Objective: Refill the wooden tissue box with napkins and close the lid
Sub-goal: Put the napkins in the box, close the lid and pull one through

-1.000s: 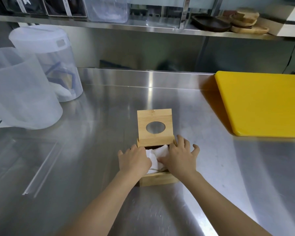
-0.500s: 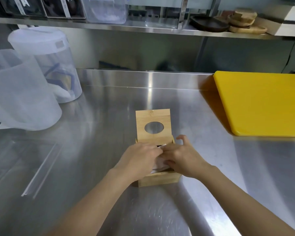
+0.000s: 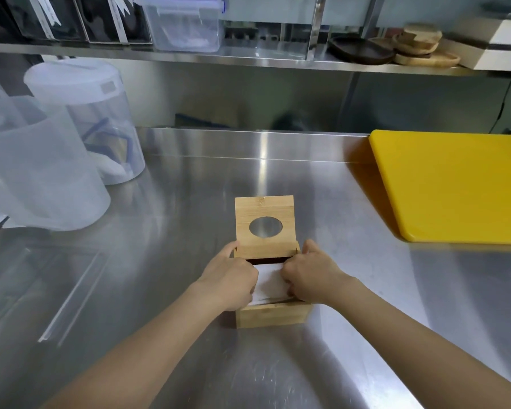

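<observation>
A small wooden tissue box [image 3: 273,315] stands on the steel counter in front of me. Its hinged lid [image 3: 264,215], with an oval hole, is swung up and leans back. White napkins [image 3: 270,283] lie inside the box, level with its rim. My left hand [image 3: 229,278] grips the napkins' left side with curled fingers, thumb against the box's back left corner. My right hand [image 3: 310,276] grips their right side the same way. The fingertips of both hands are hidden inside the box.
A yellow cutting board [image 3: 452,184] lies at the right. Two large translucent plastic containers [image 3: 39,172] stand at the left. A steel shelf [image 3: 248,59] above the counter carries bins and wooden dishes. A clear plastic sheet [image 3: 71,287] lies flat at the near left.
My hands went from lying flat over crumpled napkins to gripping their two sides with curled fingers. The napkins now lie flatter in the box. The lid has stayed up.
</observation>
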A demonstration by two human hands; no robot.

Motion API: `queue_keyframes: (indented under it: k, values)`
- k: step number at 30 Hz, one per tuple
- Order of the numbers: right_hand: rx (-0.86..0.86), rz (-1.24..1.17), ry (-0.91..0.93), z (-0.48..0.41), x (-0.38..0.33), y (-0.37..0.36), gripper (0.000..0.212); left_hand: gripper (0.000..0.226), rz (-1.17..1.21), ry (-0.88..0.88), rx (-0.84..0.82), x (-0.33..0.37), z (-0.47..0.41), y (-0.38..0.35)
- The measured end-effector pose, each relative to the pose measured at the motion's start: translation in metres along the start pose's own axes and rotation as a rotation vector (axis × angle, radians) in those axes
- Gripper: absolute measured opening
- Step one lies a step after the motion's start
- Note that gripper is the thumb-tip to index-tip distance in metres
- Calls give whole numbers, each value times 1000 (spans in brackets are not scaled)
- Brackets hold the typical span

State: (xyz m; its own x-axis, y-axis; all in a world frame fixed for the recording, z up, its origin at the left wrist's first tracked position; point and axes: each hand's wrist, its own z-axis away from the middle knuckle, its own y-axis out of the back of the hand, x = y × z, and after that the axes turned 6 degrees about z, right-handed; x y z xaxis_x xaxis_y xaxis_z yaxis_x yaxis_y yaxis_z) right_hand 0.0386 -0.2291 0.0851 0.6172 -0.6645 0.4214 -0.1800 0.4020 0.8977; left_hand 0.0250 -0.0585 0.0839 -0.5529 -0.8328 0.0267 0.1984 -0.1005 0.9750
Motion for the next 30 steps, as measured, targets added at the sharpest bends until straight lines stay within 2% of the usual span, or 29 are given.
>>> queue_keyframes:
  k: [2,4,6,8,11,13,16,23,26,30]
  values:
    - [-101,-84,42,2,5,3,35,32,28,-5,36,-4,1,1]
    - [-9,-35,147,1,12,8,24,32,63,1,109,-6,1,0]
    - [81,-30,134,2,14,9,21,31,69,-6,153,-4,0,-2]
    - [37,-105,142,4,10,1,1,24,32,-29,147,-2,1,-5]
    - [-117,-124,74,1,8,-2,11,15,36,5,107,0,-1,-5]
    - [-135,-107,49,-1,7,-1,9,15,67,56,51,1,-4,-2]
    - [-189,-94,28,-3,0,1,18,21,103,108,-22,4,-8,0]
    - [-198,-147,-1,1,1,2,19,16,254,54,-59,-5,-4,1]
    - [-125,-194,-3,5,6,7,18,22,522,40,104,-14,4,7]
    - [112,-802,-302,11,30,26,17,12,819,134,523,-25,14,13]
